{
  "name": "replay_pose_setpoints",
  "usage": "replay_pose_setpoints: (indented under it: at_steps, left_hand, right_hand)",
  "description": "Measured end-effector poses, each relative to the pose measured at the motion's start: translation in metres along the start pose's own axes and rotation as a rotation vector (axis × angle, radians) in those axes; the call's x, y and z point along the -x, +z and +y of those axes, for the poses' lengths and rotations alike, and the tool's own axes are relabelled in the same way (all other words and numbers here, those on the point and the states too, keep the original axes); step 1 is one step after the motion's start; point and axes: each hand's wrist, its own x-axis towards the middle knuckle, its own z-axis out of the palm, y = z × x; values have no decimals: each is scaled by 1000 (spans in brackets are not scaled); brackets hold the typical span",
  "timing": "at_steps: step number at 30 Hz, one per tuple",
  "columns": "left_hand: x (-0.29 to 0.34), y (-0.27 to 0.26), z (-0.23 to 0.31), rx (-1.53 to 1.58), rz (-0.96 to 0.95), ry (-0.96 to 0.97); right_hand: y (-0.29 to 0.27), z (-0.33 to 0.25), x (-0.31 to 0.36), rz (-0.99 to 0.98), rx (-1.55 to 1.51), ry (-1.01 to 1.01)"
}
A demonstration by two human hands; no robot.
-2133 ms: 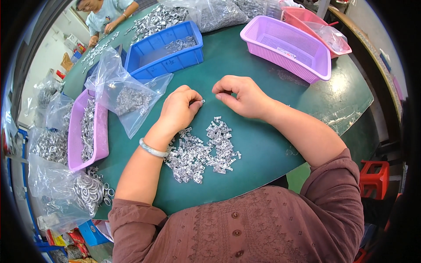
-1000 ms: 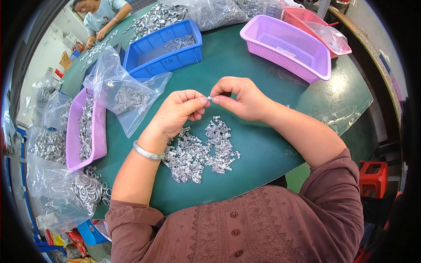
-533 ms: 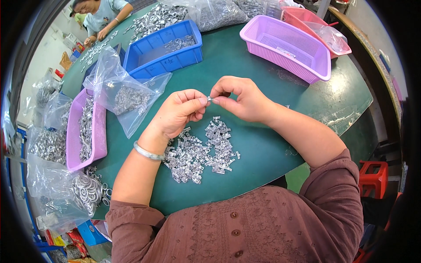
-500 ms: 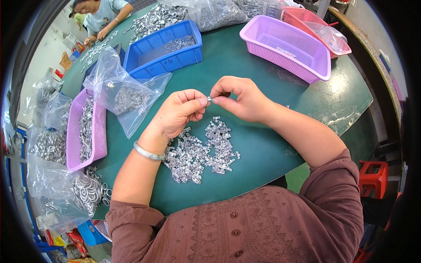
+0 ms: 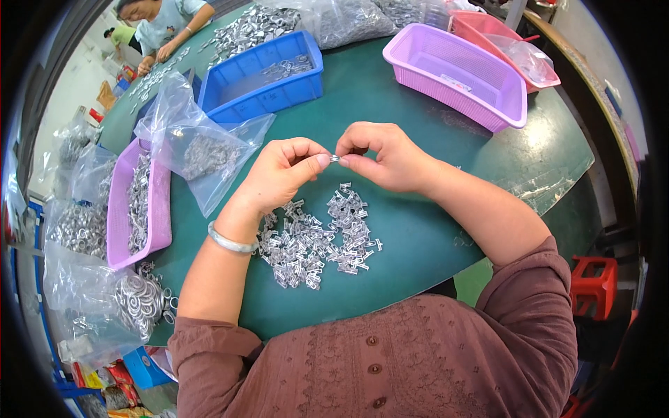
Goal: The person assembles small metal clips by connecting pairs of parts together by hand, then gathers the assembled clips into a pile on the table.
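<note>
Both my hands meet above the green table, pinching one small silver metal part (image 5: pixel 334 159) between them. My left hand (image 5: pixel 289 169), with a pale bangle on its wrist, grips it between thumb and forefinger. From the other side my right hand (image 5: pixel 380 157) holds the same piece with thumb and curled forefinger. Fingertips hide most of it, so its exact shape cannot be made out. Just below my hands lies a loose pile of small silver metal pieces (image 5: pixel 300 247), with a second cluster (image 5: pixel 350 226) of similar pieces to its right.
A blue bin (image 5: pixel 261 94) with metal parts and a clear bag (image 5: pixel 202 157) of small parts lie beyond my left hand. Purple baskets (image 5: pixel 120 233) (image 5: pixel 481 115) flank the work area. Metal rings (image 5: pixel 139 303) spill at left. A co-worker (image 5: pixel 171 28) handles parts at the far left.
My left hand has shifted slightly and its lower fingers have curled in out of sight. The small part stays between both hands. The co-worker's hand has moved a little.
</note>
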Motion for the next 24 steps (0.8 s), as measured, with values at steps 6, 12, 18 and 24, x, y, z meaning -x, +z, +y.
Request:
replay_pose_setpoints:
  at_steps: [6, 12, 18, 24]
  left_hand:
    - [12, -7, 3, -267, 133, -53]
    - [74, -32, 4, -612, 82, 114]
    - [134, -19, -12, -1001, -90, -26]
    - [129, 11, -17, -1091, -41, -48]
  right_hand:
    - [1, 9, -1, -209, 140, -142]
    - [-5, -5, 7, -489, 178, -170]
    - [2, -19, 12, -770, 362, -138]
    - [21, -26, 29, -656, 427, -150]
